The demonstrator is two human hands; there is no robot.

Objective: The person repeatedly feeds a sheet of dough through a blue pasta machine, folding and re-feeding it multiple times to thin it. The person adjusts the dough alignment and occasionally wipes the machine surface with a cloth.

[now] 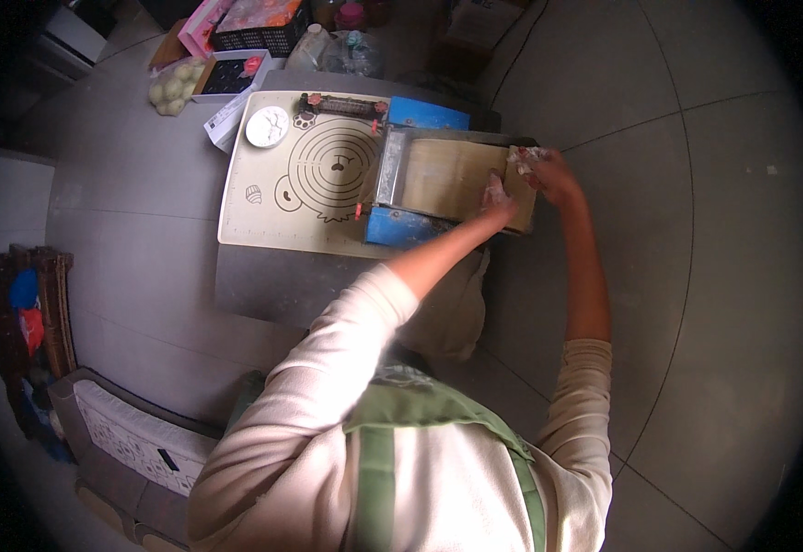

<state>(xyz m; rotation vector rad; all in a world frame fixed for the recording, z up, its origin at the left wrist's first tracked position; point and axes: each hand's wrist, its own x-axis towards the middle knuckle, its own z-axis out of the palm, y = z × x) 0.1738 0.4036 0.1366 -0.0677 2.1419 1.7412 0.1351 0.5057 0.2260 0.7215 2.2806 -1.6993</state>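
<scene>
A pale, flat dough sheet lies across the tray of a dough rolling machine with blue side housings. Its right end looks doubled over into a darker strip. My left hand, dusted with flour, rests on the sheet near that end, fingers stretched out and slightly blurred. At the far right corner, my right hand is closed on the edge of the dough, with white flour on its fingers. The metal roller part stands at the left end of the sheet. What lies under my right fingers is partly hidden.
A cream baking mat with printed rings lies left of the machine on a grey table. On it sit a round white container and a dark roller attachment. Boxes, a black basket and bags stand behind.
</scene>
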